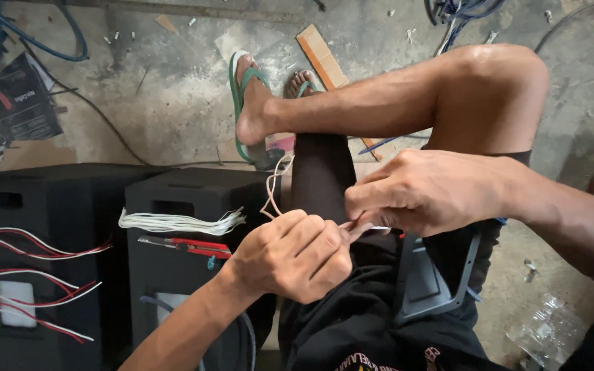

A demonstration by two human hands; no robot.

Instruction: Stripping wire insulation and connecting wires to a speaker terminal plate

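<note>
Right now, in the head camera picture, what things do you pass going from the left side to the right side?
Red and white wires → bundle of white wires → red-handled cutter → left hand → right hand → clear plastic wrapper on the floor.

A rough workshop: black speaker boxes [194, 206], cut wire bundles [180, 222], and cable scraps on dusty concrete floor [173, 103].
</note>
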